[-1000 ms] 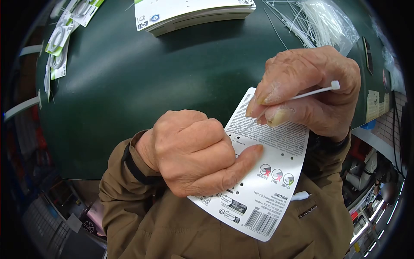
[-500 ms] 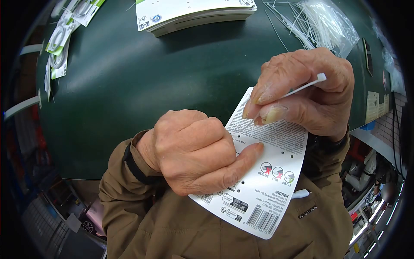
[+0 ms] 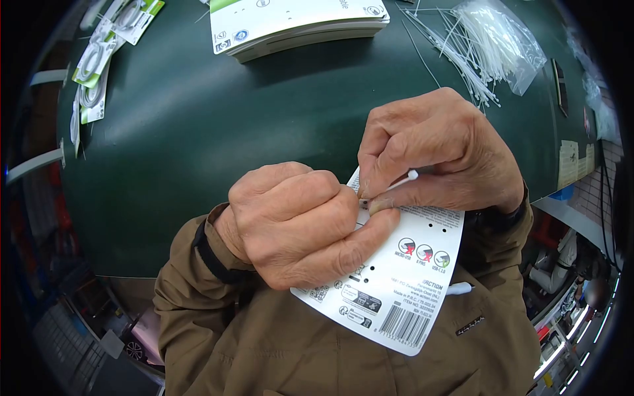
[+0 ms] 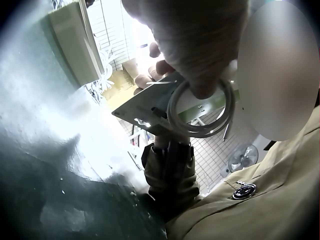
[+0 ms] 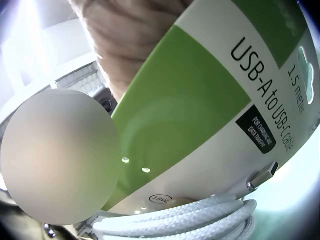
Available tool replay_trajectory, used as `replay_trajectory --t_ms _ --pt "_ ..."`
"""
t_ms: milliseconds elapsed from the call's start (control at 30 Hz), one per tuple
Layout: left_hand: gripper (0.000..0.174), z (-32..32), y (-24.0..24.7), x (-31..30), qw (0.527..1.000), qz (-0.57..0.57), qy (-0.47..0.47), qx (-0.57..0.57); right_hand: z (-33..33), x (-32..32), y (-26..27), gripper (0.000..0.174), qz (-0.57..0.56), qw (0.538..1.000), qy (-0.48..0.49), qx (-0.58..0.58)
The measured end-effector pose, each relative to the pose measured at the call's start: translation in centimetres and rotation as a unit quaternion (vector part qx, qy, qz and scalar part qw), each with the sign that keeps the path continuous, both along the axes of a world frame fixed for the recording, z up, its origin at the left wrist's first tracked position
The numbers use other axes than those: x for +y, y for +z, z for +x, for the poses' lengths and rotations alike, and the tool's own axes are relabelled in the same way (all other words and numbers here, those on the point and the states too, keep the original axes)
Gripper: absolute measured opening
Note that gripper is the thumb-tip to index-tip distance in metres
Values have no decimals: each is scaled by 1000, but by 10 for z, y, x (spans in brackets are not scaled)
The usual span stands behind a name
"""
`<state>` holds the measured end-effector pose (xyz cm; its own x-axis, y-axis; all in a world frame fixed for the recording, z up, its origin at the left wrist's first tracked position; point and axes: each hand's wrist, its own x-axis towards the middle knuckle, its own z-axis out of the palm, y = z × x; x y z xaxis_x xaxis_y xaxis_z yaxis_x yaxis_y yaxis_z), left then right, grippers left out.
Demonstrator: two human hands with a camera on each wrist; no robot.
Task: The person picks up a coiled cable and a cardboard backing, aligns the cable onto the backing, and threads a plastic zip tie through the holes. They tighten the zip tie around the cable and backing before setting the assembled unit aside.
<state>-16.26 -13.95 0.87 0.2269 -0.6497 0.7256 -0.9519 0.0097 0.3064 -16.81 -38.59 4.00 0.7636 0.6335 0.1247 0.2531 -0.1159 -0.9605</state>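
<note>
A white printed packaging card (image 3: 409, 297) is held over the lap, its back facing up in the head view. My left hand (image 3: 297, 224) grips its left side, fingers curled, thumb lying across the printed face. Behind the card hangs a coiled white cable (image 4: 175, 112), held by the left hand; the right wrist view shows its braided loops (image 5: 200, 220) and a metal plug (image 5: 262, 177) against the green-and-white front. Thumb and index finger of my right hand (image 3: 442, 152) pinch a white cable tie (image 3: 401, 180) at the card's punched holes, close by the left fingers. The tie's tail is hidden.
On the green table (image 3: 178, 158), a stack of cards (image 3: 304, 33) stands at the back. Loose cable ties (image 3: 456, 56) spill from a clear plastic bag (image 3: 522, 53) at the back right. Finished-looking carded cables (image 3: 92, 63) lie at the far left. A white plug (image 3: 460, 288) pokes past the card's edge.
My right hand has moved left and down with the cable tie, bringing its fingertips to the card beside the left fingers. The left hand keeps its hold; the card's lower end has risen slightly.
</note>
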Motion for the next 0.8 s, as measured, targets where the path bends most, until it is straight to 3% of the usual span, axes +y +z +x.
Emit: replay_trajectory --t_ms 333,467,533,600,633,667,700,767,800 --pt "46 4 1 -4 999 -16 -2 41 6 -4 0 18 -19 1000 -8 11" --pt "46 11 2 -4 993 -23 2 117 4 -9 0 27 54 975 -211 -32" --pt "42 16 3 2 990 -13 54 128 5 -14 -1 21 87 920 -369 -97" --pt "38 10 -21 10 983 -1 177 49 8 -27 -8 18 182 890 -389 -155" --pt "36 10 -24 10 973 -41 209 93 11 -30 -11 16 229 871 -395 -182" --pt "35 10 -26 10 958 -83 237 137 11 -28 -11 17 224 875 -374 -211" --pt "33 12 -21 1 919 -170 215 284 9 -24 -10 17 218 878 -353 -240" --pt "30 16 -11 -17 757 -326 144 548 8 -14 -10 20 153 880 -307 -329" --pt "27 19 -8 -22 736 -349 137 564 6 -8 -7 23 98 883 -277 -367"
